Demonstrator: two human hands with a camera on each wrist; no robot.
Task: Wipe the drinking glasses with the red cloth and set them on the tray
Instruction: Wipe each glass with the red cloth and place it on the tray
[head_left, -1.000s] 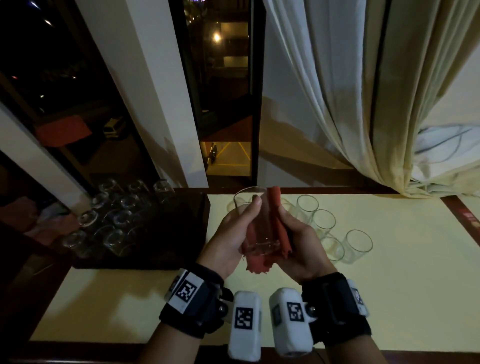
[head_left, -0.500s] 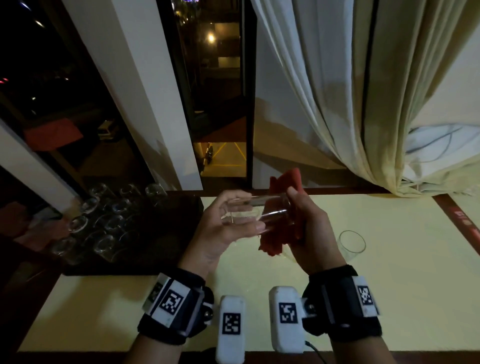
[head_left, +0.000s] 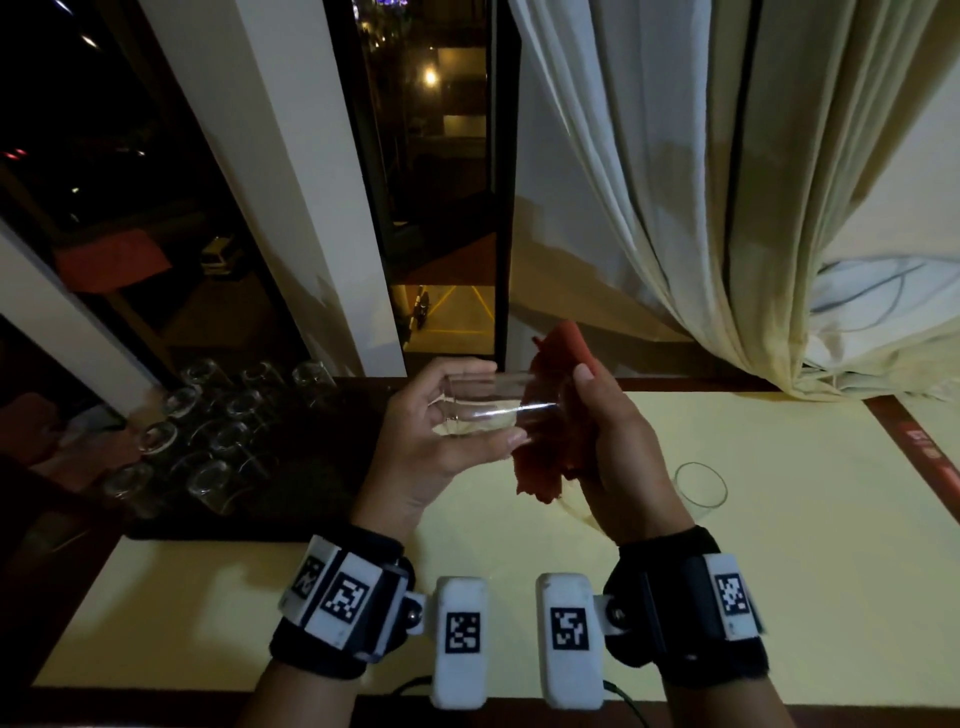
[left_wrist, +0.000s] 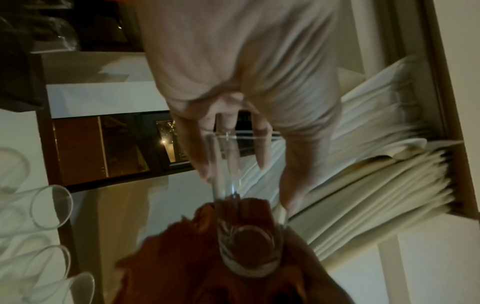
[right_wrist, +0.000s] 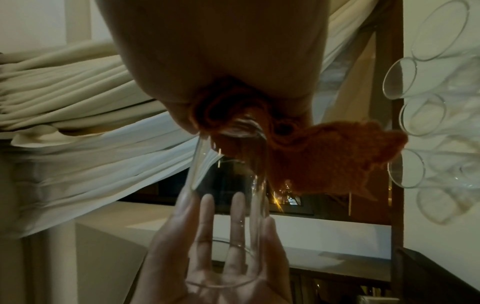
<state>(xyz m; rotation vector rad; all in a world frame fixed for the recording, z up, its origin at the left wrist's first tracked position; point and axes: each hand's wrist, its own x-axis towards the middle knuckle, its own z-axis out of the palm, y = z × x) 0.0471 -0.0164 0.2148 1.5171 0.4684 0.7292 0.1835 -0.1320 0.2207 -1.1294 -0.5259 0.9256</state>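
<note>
While the pale yellow table (head_left: 753, 545) carries a dark rectangular tray (head_left: 291, 499) of clear glasses at its far left corner, one empty clear glass (head_left: 698, 488) stands near its right edge. Above the table's middle, the left hand (head_left: 431, 447) curls fingers and thumb round a clear drinking glass (head_left: 488, 413) held sideways. The right hand (head_left: 618, 457) clasps the red cloth (head_left: 550, 426) over that glass's base.

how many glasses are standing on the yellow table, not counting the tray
5 at least, clustered on the yellow table, in the right wrist view: top glass, second glass, third glass, fourth glass, bottom glass. Others may be hidden.
</note>
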